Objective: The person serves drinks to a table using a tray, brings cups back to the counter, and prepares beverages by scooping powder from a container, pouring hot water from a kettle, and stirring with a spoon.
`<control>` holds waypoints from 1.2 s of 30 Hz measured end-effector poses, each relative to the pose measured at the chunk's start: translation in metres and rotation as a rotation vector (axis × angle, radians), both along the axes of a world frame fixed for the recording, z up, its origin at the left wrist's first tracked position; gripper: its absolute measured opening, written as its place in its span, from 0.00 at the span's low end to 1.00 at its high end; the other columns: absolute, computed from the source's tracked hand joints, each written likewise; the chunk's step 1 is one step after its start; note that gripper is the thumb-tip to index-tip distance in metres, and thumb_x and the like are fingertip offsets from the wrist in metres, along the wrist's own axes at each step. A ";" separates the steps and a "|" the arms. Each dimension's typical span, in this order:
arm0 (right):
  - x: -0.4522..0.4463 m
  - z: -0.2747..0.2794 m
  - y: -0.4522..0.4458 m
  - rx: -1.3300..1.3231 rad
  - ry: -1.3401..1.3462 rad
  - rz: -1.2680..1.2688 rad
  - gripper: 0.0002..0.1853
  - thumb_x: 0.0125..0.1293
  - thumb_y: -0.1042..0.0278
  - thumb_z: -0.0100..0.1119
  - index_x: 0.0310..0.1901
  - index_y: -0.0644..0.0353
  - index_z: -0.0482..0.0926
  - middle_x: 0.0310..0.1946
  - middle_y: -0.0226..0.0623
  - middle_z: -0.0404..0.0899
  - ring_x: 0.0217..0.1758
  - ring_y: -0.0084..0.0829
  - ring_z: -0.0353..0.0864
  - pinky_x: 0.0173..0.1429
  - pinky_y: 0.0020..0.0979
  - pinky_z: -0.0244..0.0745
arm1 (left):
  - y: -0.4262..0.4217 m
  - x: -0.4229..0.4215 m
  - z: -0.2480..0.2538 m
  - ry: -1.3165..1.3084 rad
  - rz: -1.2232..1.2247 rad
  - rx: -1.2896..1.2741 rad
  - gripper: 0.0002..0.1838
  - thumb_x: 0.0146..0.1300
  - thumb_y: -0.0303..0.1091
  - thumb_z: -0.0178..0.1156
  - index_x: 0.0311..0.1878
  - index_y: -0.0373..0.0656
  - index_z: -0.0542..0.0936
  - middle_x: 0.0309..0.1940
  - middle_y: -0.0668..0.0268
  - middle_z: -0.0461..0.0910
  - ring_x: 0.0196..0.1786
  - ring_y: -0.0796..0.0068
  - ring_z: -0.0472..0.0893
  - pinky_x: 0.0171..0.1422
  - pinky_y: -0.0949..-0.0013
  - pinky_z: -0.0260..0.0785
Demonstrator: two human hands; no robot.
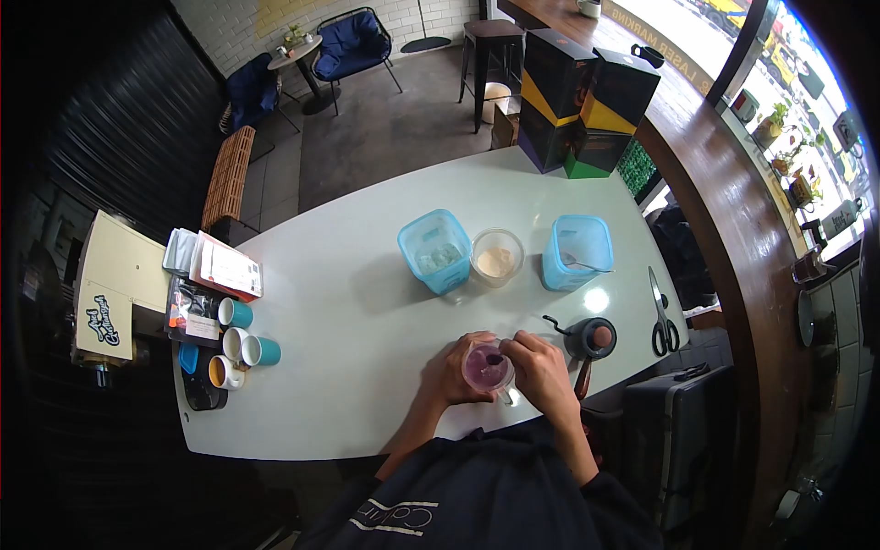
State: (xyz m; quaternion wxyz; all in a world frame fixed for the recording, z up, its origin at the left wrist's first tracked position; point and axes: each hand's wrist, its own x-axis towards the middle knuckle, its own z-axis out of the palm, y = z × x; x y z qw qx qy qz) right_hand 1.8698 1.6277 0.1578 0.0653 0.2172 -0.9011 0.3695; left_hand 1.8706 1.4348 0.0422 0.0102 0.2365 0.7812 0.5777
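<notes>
My left hand is wrapped around a clear glass mug near the table's front edge. Purple liquid fills much of it. Over the rim, my right hand pinches a thin utensil with a dark end that dips into the liquid; its exact kind is hidden by my fingers. Beyond the mug stand a blue tub with ice, a clear cup with a cream-coloured content and a second blue tub holding a metal spoon.
Right of my hands sits a dark, round device with a crank-like arm, then black scissors near the right edge. Stacked black boxes occupy the far right corner. Several cups and packets crowd the white table's left end.
</notes>
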 end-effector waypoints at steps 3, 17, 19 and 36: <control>0.001 -0.004 -0.008 -0.072 0.020 -0.020 0.07 0.57 0.80 0.61 0.38 0.61 0.82 0.30 0.41 0.76 0.35 0.47 0.80 0.38 0.43 0.74 | -0.002 0.000 0.003 0.030 0.002 -0.029 0.55 0.33 0.62 0.83 0.62 0.38 0.72 0.60 0.51 0.75 0.65 0.50 0.76 0.70 0.55 0.69; 0.000 0.004 0.001 0.042 -0.085 0.088 0.11 0.56 0.80 0.59 0.40 0.59 0.83 0.31 0.42 0.77 0.36 0.48 0.80 0.38 0.44 0.74 | 0.000 0.002 0.016 0.015 0.049 -0.097 0.53 0.29 0.43 0.87 0.64 0.43 0.72 0.61 0.61 0.77 0.60 0.59 0.80 0.62 0.60 0.75; 0.000 0.003 -0.002 0.016 -0.024 0.013 0.10 0.56 0.80 0.59 0.40 0.59 0.83 0.30 0.41 0.76 0.35 0.47 0.80 0.38 0.43 0.74 | 0.001 0.001 0.015 0.058 0.039 -0.068 0.53 0.30 0.43 0.87 0.64 0.42 0.72 0.61 0.61 0.77 0.61 0.59 0.79 0.62 0.59 0.75; 0.005 0.003 -0.004 -0.019 -0.157 0.141 0.11 0.55 0.81 0.60 0.40 0.60 0.82 0.32 0.43 0.77 0.35 0.51 0.80 0.40 0.43 0.75 | -0.001 0.002 0.014 0.027 0.034 -0.139 0.55 0.28 0.42 0.86 0.66 0.43 0.70 0.58 0.62 0.78 0.59 0.60 0.80 0.62 0.60 0.75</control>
